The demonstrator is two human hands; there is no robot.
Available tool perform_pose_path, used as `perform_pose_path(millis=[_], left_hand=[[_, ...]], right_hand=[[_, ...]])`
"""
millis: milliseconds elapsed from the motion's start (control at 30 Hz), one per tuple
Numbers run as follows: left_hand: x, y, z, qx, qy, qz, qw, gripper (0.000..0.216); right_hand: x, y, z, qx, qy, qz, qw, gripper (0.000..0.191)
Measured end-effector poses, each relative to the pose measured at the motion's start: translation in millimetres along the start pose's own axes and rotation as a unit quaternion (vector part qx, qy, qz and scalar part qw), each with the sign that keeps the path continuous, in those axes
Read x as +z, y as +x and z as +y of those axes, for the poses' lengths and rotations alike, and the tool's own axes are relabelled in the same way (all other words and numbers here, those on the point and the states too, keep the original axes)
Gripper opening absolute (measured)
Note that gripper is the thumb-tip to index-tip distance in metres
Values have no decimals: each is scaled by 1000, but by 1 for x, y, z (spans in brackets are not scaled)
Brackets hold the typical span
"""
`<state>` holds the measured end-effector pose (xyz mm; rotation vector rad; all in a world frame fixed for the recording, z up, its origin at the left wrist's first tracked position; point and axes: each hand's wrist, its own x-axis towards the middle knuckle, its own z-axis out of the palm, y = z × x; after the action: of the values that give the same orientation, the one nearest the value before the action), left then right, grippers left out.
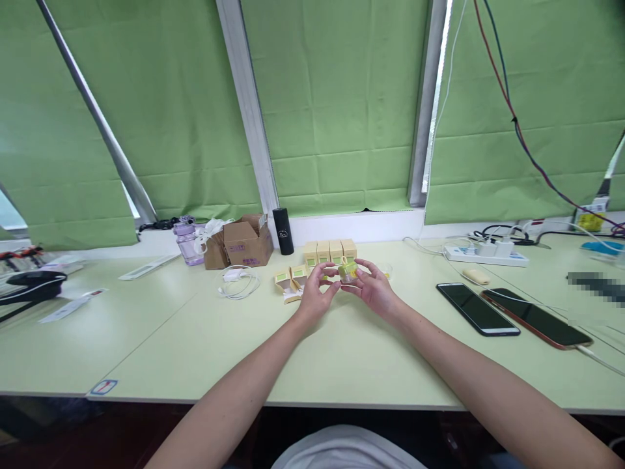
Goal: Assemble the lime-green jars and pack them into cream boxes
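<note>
A small clear jar with a yellow-green top and a pale loop (347, 270) is between my hands, above the middle of the table. My right hand (375, 291) grips its right side between thumb and fingers. From the left, my left hand (317, 290) closes its thumb and fingertips on the same jar. Just behind my hands stands a row of several small yellow boxes (323, 249) with green labels. Two opened small boxes (290, 279) with raised flaps lie left of my left hand. Part of another clear piece (387, 268) shows beyond my right hand.
Left of the boxes are a white charger with coiled cable (235, 275), a cardboard box (247, 242), a purple bottle (188, 244) and a black cylinder (282, 232). Two phones (478, 309) and a power strip (508, 257) lie right. The table's front edge (361, 408) is near me.
</note>
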<state>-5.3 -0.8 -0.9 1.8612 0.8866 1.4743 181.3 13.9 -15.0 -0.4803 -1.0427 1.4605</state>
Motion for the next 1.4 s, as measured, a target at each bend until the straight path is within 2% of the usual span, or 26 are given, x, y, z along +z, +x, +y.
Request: perform_pose_path(millis=[133,267,467,700,800,967,1100,1400], left_hand=[[0,1,-4,-14,-22,-4,1000,47],[-1,2,-8,-21,-45,-17,999,60],[1,2,-4,-27,-56,-14,998,64],[1,3,-6,-45,14,4,999,47],[-1,3,-9,-37,58,14,998,47],[-5,1,-14,-21,134,24,990,46],[-7,0,-16,-10,183,3,983,45],[-7,-2,-20,1,233,-24,972,41]], right_hand=[[3,-2,2,-32,-32,18,999,66],[7,-3,2,-85,-128,32,988,76],[13,-6,3,-134,-209,29,968,76],[9,-5,6,-117,-216,15,969,77],[5,-3,7,-119,-233,25,965,75],[-4,2,7,-138,-291,104,941,61],[-11,6,8,-132,-342,162,916,52],[-24,12,15,-65,-392,181,900,43]])
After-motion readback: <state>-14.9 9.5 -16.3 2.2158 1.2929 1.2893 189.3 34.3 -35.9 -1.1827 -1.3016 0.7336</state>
